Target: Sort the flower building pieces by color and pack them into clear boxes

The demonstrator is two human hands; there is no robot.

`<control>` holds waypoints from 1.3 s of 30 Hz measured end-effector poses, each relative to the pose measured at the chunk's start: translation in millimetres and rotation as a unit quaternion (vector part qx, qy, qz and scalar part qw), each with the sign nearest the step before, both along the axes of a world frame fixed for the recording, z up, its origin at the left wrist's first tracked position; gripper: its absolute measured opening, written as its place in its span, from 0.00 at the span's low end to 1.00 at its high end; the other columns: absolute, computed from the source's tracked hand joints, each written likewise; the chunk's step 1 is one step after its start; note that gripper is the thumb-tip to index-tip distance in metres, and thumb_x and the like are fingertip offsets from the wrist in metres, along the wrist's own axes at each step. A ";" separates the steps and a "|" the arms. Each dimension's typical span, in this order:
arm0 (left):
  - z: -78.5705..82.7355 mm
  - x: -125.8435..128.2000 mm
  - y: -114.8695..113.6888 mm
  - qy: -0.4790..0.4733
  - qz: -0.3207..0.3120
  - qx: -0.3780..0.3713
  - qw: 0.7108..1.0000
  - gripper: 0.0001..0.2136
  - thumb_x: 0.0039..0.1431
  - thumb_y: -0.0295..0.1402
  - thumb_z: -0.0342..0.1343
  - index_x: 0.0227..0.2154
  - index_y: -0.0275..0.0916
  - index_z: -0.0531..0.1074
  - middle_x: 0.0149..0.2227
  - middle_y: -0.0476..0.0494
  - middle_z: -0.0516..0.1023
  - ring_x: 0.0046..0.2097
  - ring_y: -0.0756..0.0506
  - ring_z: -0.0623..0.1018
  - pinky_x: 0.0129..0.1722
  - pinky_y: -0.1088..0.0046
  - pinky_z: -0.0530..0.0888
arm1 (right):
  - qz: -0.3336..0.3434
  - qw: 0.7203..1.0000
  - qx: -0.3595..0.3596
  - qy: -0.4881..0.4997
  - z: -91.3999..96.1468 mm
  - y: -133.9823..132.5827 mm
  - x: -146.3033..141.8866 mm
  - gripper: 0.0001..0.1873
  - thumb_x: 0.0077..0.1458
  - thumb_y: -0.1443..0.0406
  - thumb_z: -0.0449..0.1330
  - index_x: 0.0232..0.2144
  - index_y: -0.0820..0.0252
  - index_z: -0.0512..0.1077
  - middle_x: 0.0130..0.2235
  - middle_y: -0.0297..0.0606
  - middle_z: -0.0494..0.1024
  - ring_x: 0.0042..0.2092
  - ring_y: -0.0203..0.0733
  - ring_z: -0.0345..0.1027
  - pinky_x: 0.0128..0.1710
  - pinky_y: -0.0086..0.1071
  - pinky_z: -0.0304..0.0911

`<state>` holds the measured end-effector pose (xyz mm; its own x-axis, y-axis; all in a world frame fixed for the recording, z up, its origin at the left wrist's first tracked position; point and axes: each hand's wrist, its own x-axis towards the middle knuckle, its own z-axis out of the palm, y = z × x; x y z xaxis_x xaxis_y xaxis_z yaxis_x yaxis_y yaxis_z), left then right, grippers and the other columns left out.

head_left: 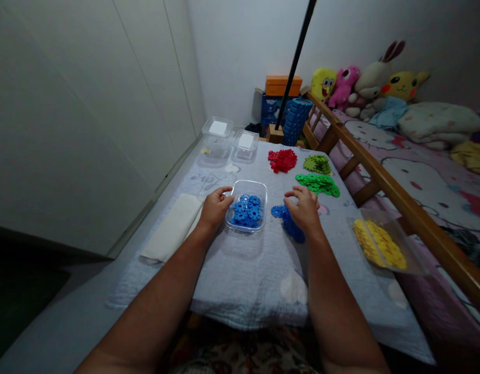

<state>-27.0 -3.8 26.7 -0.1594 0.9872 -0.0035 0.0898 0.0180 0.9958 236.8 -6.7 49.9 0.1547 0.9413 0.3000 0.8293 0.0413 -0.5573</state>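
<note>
A clear plastic box (260,188) holding several blue flower-shaped discs stands mid-table. My left hand (214,208) grips the box's left wall, fingers curled round it. My right hand (303,208) hovers over a loose pile of blue discs (287,222) just right of the box, fingers bent and spread, nothing visibly held.
Piles of red discs (282,160), light green discs (317,164) and dark green discs (318,184) lie farther back. A clear bag of yellow discs (378,243) lies right. Two empty clear boxes (217,136) stand at the back. A folded white cloth (172,231) lies left. A wooden bed rail (384,179) runs along the right.
</note>
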 end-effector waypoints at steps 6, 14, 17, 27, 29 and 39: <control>0.0 -0.7 0.2 0.012 0.001 0.005 1.000 0.22 0.49 0.40 0.61 0.47 0.35 0.78 0.20 0.56 0.63 0.22 0.52 0.62 0.22 0.76 0.57 | 0.027 0.991 -0.063 -0.114 -13.8 -1.7 0.6 0.10 0.53 0.61 0.65 0.39 0.55 0.81 0.61 0.47 0.71 0.64 0.64 0.53 0.63 0.61 0.44; -3.3 -1.6 1.9 0.006 -0.004 0.005 1.000 0.23 0.48 0.40 0.61 0.47 0.35 0.78 0.21 0.56 0.64 0.22 0.52 0.63 0.23 0.76 0.58 | 0.054 0.981 -0.085 -0.169 -19.0 -5.6 -9.8 0.08 0.52 0.65 0.66 0.37 0.55 0.80 0.62 0.47 0.70 0.65 0.64 0.51 0.63 0.65 0.41; -3.4 -2.3 2.0 0.012 -0.004 0.004 1.000 0.23 0.48 0.40 0.61 0.47 0.35 0.78 0.20 0.56 0.63 0.22 0.52 0.63 0.23 0.76 0.58 | 0.050 0.986 -0.068 -0.145 -16.5 -4.8 -10.4 0.08 0.51 0.67 0.65 0.36 0.54 0.80 0.57 0.45 0.73 0.62 0.61 0.55 0.63 0.60 0.45; -4.7 -2.3 1.9 0.003 -0.006 0.007 1.000 0.23 0.49 0.40 0.61 0.48 0.36 0.78 0.21 0.55 0.65 0.22 0.52 0.64 0.23 0.76 0.59 | 0.067 0.987 0.031 0.142 6.4 -2.8 -10.2 0.06 0.54 0.60 0.60 0.29 0.56 0.74 0.35 0.38 0.78 0.42 0.47 0.70 0.50 0.41 0.62; -5.4 -2.0 1.9 -0.007 -0.004 0.003 1.000 0.23 0.48 0.39 0.62 0.48 0.36 0.78 0.21 0.55 0.66 0.23 0.51 0.65 0.23 0.76 0.60 | 0.076 0.976 0.079 0.188 12.7 -6.2 -14.1 0.07 0.55 0.59 0.61 0.29 0.55 0.74 0.34 0.36 0.78 0.41 0.46 0.71 0.49 0.40 0.63; -6.7 -3.1 3.0 0.013 -0.005 0.011 1.000 0.23 0.49 0.40 0.61 0.48 0.35 0.78 0.20 0.57 0.61 0.21 0.52 0.61 0.22 0.76 0.57 | 0.192 0.973 0.095 0.081 19.2 -27.5 -56.7 0.04 0.60 0.64 0.62 0.34 0.52 0.79 0.44 0.38 0.78 0.52 0.48 0.67 0.58 0.42 0.57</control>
